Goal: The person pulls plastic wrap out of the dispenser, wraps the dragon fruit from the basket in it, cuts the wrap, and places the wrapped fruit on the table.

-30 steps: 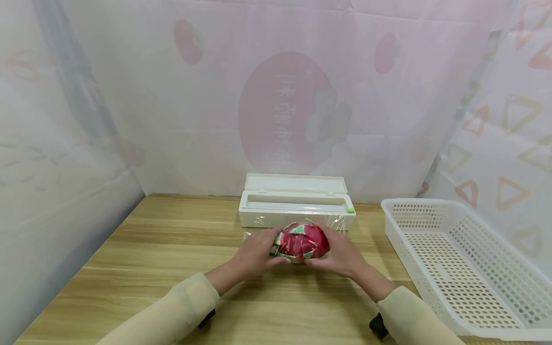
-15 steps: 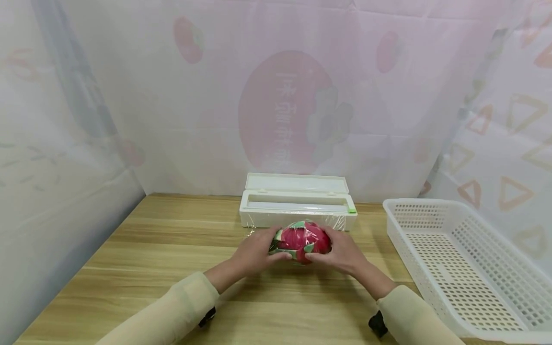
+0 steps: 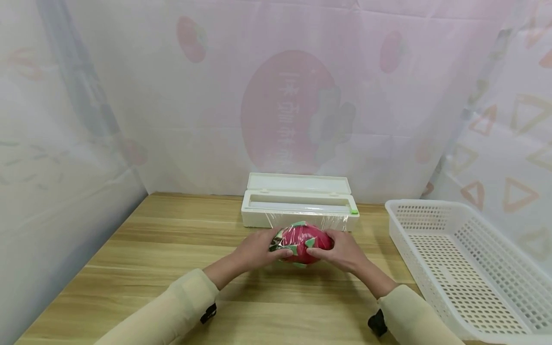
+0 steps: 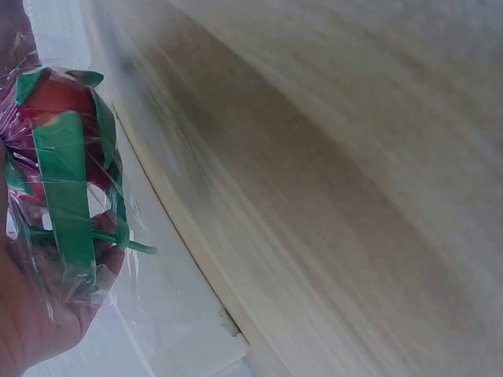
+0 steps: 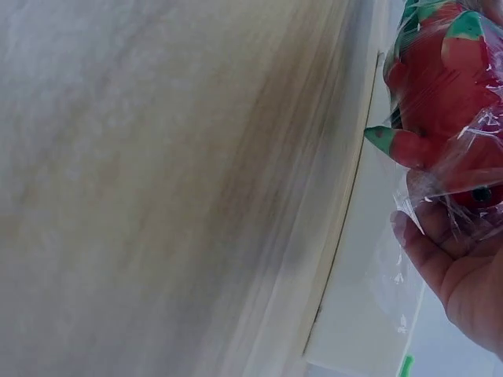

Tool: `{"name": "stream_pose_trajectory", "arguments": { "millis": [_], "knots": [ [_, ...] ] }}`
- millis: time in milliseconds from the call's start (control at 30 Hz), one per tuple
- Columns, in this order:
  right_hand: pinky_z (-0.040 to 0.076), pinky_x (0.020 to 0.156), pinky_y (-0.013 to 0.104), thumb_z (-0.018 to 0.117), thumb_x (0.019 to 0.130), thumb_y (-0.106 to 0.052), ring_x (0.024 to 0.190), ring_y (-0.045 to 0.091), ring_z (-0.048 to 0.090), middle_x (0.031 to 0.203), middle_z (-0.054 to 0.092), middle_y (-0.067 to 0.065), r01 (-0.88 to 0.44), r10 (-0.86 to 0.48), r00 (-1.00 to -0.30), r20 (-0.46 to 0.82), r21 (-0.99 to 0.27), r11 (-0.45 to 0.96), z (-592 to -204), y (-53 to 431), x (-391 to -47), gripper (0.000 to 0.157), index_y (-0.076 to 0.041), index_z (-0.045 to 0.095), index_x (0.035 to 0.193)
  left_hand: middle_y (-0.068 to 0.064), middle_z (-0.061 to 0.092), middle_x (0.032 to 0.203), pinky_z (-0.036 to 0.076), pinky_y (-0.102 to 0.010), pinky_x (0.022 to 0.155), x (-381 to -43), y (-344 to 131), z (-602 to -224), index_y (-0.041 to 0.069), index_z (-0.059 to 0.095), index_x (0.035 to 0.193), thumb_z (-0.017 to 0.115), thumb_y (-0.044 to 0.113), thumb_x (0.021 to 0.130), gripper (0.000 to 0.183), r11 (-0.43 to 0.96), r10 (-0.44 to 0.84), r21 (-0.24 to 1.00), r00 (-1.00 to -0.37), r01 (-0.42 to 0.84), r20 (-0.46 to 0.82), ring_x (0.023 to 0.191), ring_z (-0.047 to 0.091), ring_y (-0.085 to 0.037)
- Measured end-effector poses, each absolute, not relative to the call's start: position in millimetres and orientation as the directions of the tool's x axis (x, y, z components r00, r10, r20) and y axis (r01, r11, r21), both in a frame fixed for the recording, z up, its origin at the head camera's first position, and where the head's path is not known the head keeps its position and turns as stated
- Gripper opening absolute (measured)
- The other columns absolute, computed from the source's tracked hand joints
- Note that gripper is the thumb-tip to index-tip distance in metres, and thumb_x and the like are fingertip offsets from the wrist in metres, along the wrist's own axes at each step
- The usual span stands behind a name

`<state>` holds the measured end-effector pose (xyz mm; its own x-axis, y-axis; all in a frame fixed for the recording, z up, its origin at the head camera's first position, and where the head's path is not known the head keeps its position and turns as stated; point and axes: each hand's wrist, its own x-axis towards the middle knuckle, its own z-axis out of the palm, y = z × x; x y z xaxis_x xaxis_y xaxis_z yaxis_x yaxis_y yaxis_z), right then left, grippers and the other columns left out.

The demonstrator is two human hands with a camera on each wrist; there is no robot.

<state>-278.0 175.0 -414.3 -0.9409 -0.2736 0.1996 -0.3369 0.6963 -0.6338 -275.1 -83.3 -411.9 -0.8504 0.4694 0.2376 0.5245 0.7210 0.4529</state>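
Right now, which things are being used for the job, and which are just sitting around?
Seemingly in use:
left hand and right hand, both gripping
red fruit
clear film
white box, lid open

Seemingly just there:
white basket, untouched
printed cloth behind

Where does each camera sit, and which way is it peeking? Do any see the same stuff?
Head: worn on the head, looking forward and down at the film-wrapped dragon fruit, cling-film dispenser and white basket; left hand, right hand and sleeves show.
Left wrist: worn there, facing one end of the dragon fruit; the left hand shows at the picture's left.
Right wrist: worn there, facing the other end; the right hand shows at the picture's right.
Shared: both wrist views show the dragon fruit.
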Motion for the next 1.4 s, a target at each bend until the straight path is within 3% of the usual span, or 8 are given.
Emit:
{"name": "stream_pose_trajectory", "arguments": {
  "millis": [567, 800, 967, 1233, 1400],
  "knots": [
    [0.049, 0.061, 0.030, 0.069, 0.083, -0.054, 0.073, 0.016, 0.055, 0.080, 0.064, -0.004, -0.264, -0.273, -0.956, 0.105, -0.707, 0.656, -419.3, 173.9, -281.2, 0.043, -0.013, 0.071, 0.095, 0.006, 0.064, 0.103, 0.051, -0.038, 0.081, -280.6, -86.7, -417.3, 0.019, 0.058, 0.129, 0.054, 0.063, 0.090, 0.059, 0.690, 0.473, 0.563, -0.872, 0.456, 0.126, 0.090, 0.059, -0.011],
    [0.050, 0.060, 0.029, 0.066, 0.085, -0.057, 0.073, 0.017, 0.055, 0.079, 0.065, -0.002, -0.219, -0.268, -0.962, 0.053, -0.737, 0.640, -420.5, 173.4, -283.5, 0.046, -0.012, 0.071, 0.092, 0.005, 0.064, 0.106, 0.050, -0.039, 0.083, -283.5, -88.3, -421.5, 0.020, 0.058, 0.128, 0.053, 0.059, 0.093, 0.053, 0.674, 0.482, 0.582, -0.868, 0.454, 0.119, 0.093, 0.058, -0.013],
    [0.049, 0.060, 0.028, 0.065, 0.083, -0.060, 0.072, 0.016, 0.055, 0.077, 0.065, -0.001, -0.173, -0.242, -0.970, 0.015, -0.742, 0.648, -420.0, 171.5, -284.3, 0.049, -0.011, 0.071, 0.087, 0.001, 0.064, 0.112, 0.049, -0.042, 0.085, -284.3, -90.5, -424.2, 0.020, 0.053, 0.136, 0.051, 0.059, 0.094, 0.057, 0.675, 0.469, 0.612, -0.880, 0.413, 0.077, 0.098, 0.058, -0.016],
    [0.044, 0.055, 0.028, 0.063, 0.084, -0.061, 0.067, 0.015, 0.052, 0.072, 0.063, -0.001, -0.160, -0.238, -0.971, -0.003, -0.734, 0.660, -416.0, 169.4, -284.2, 0.051, -0.011, 0.070, 0.080, 0.000, 0.063, 0.114, 0.048, -0.042, 0.089, -288.3, -93.4, -429.9, 0.016, 0.051, 0.138, 0.048, 0.061, 0.095, 0.063, 0.656, 0.476, 0.638, -0.877, 0.402, 0.063, 0.102, 0.058, -0.017],
    [0.047, 0.056, 0.029, 0.064, 0.083, -0.062, 0.067, 0.016, 0.054, 0.073, 0.065, -0.002, -0.161, -0.235, -0.972, 0.001, -0.731, 0.663, -416.0, 167.2, -283.1, 0.051, -0.012, 0.071, 0.082, -0.001, 0.062, 0.112, 0.047, -0.042, 0.089, -289.4, -96.0, -432.6, 0.012, 0.051, 0.137, 0.048, 0.059, 0.095, 0.064, 0.645, 0.483, 0.652, -0.874, 0.399, 0.057, 0.102, 0.057, -0.017]
  ]
}}
